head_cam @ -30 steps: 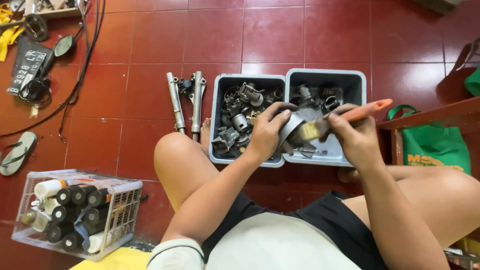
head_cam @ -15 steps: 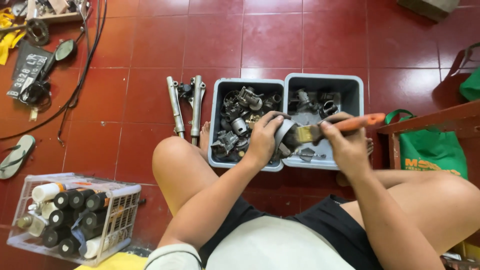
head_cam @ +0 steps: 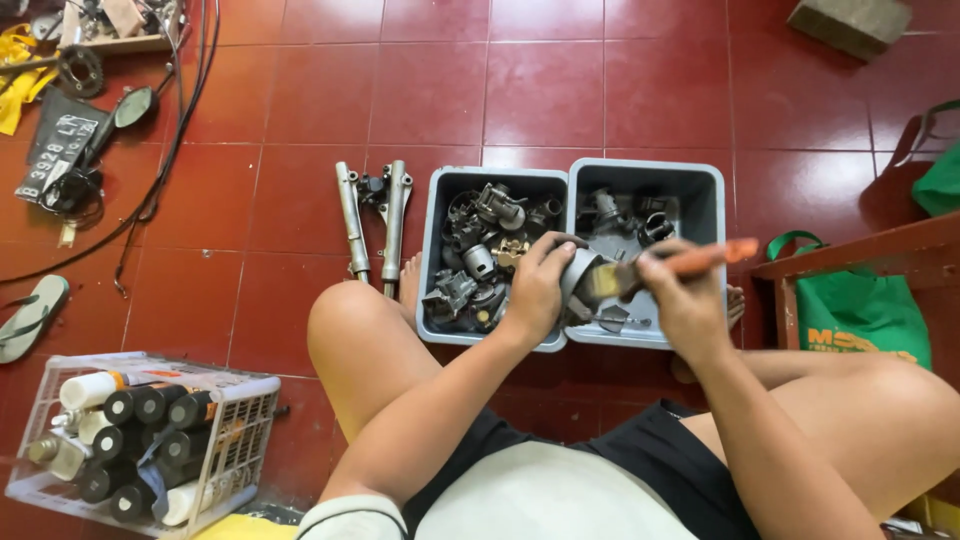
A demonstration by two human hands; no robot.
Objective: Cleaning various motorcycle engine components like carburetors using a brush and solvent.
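Right now the person is holding a grey metal part (head_cam: 578, 278) over the seam between the two grey tubs, so whatever the brush loosens is dropping into them rather than onto the red tile floor (head_cam: 540, 90). The left hand (head_cam: 538, 290) is wrapped around the part, steadying it, while the right hand (head_cam: 680, 300) is gripping an orange-handled brush (head_cam: 690, 262) with its bristles against the part's face. Just left of the part, the left tub (head_cam: 436, 250) is keeping the oily pieces together; the right tub (head_cam: 712, 200) sits just right of it. Compared with a moment ago, the part is sitting lower, nearer the tubs, and the brush handle is lying flatter.
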